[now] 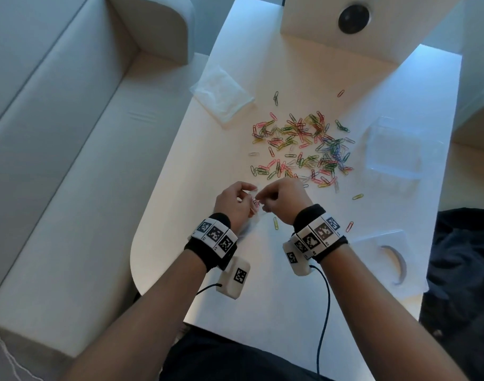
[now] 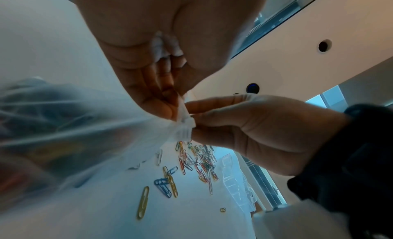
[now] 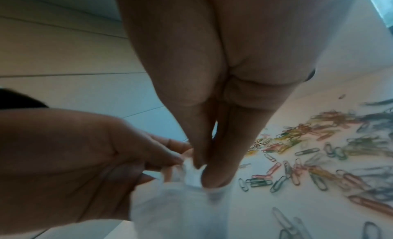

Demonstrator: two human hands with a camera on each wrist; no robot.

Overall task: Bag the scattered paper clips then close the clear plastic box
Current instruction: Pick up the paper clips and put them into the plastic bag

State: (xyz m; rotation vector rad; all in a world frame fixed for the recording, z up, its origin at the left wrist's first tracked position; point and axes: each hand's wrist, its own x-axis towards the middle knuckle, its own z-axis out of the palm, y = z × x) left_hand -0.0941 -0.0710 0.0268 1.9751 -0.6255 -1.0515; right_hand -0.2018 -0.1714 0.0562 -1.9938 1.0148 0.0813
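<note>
From the head view, your left hand (image 1: 233, 200) and right hand (image 1: 283, 200) meet just above the near part of the desk (image 1: 276, 298), fingers of both curled in around a small clear bag (image 1: 252, 205) held between them. A few pinkish clips show through the bag. The main scatter of clips (image 1: 301, 145) lies beyond your hands in the middle of the desk, with strays toward the near right. The clear box (image 1: 392, 152) sits open to the right of the scatter, close beside it but apart. A second clear bag (image 1: 221, 92) lies flat at the far left edge of the desk. A tape roll (image 1: 397, 264) in its wrapper rests at the near right.

From the left wrist view, your left hand (image 2: 153, 61) pinches the gathered neck of the bag (image 2: 74, 125) between thumb and fingers, and the bag's body hangs toward the camera, blurred, with coloured shapes inside. Your right hand (image 2: 255, 130) pinches the same neck from the other side, fingertips touching the plastic. Loose clips (image 2: 197, 160) lie on the desk below, and the box (image 2: 236, 183) shows beyond them.

From the right wrist view, your right hand (image 3: 212, 108) has thumb and forefinger pressed together on the bunched top of the bag (image 3: 187, 200). Your left hand (image 3: 89, 150) holds the bag beside them, fingers curled round the plastic. Clips (image 3: 319, 158) spread across the desk to the right, blurred.
</note>
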